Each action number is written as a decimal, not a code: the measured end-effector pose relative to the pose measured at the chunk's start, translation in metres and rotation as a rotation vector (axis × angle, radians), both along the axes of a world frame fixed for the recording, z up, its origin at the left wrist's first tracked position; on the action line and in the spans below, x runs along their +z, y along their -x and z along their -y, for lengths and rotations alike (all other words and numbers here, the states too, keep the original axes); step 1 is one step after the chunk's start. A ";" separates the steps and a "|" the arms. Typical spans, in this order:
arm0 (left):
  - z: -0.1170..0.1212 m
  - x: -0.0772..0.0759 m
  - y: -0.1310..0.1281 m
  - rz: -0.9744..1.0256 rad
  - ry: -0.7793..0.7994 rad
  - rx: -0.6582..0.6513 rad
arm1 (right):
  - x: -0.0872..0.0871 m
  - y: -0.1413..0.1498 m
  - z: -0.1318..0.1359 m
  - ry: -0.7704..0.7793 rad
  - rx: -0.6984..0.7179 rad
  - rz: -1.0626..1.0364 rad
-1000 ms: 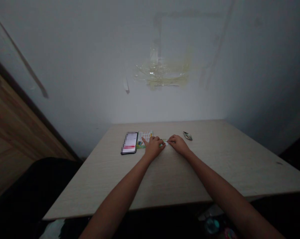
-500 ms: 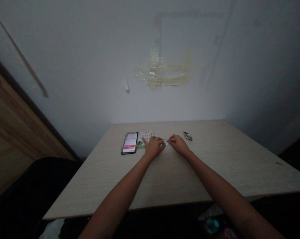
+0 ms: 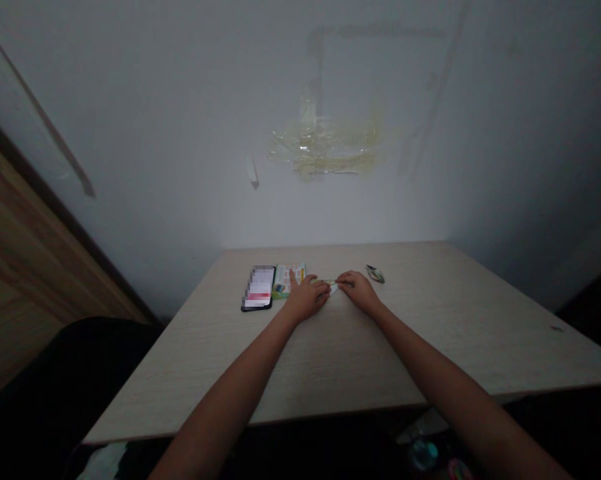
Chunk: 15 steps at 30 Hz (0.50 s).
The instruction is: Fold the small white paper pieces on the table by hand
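My left hand (image 3: 306, 299) and my right hand (image 3: 359, 291) meet near the far middle of a pale wood-grain table (image 3: 380, 347). Between their fingertips they pinch a small green and white strip (image 3: 330, 285), whose middle is partly hidden by my fingers. My left hand lies beside a colourful printed card (image 3: 287, 280), and its raised index finger is over the card's edge. Left of the card lies a black smartphone (image 3: 258, 289) with a blurred screen. A small dark foil wrapper (image 3: 375, 273) lies just beyond my right hand.
A white wall (image 3: 330, 213) with tape residue rises behind the table. A wooden panel (image 3: 25, 267) stands at the left, with a dark chair back (image 3: 75, 360) below it. Dim objects sit on the floor below the table's near edge.
My hands stay together on the strip, with only a slight shift. The phone, card and wrapper stay in place.
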<state>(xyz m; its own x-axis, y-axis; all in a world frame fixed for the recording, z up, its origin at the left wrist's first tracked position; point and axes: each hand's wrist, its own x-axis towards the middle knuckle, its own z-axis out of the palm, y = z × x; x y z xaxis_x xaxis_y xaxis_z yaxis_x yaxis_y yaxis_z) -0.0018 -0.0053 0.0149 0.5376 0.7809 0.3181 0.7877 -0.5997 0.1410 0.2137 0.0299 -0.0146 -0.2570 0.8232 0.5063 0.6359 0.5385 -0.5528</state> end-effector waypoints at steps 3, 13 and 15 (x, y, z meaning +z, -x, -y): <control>0.002 -0.001 0.000 0.020 0.004 0.010 | 0.000 -0.004 0.005 -0.027 -0.080 -0.109; 0.007 0.002 -0.002 0.033 0.035 0.032 | 0.007 0.005 0.022 0.014 -0.023 -0.092; 0.007 0.003 -0.003 0.027 0.033 0.034 | 0.008 0.006 0.022 0.000 -0.043 -0.012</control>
<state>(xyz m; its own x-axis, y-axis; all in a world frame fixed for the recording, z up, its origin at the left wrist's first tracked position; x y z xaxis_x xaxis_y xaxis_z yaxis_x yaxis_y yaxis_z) 0.0008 -0.0120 0.0182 0.5019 0.8091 0.3057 0.8035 -0.5670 0.1814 0.2078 0.0078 -0.0067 -0.2154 0.8335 0.5088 0.6522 0.5106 -0.5603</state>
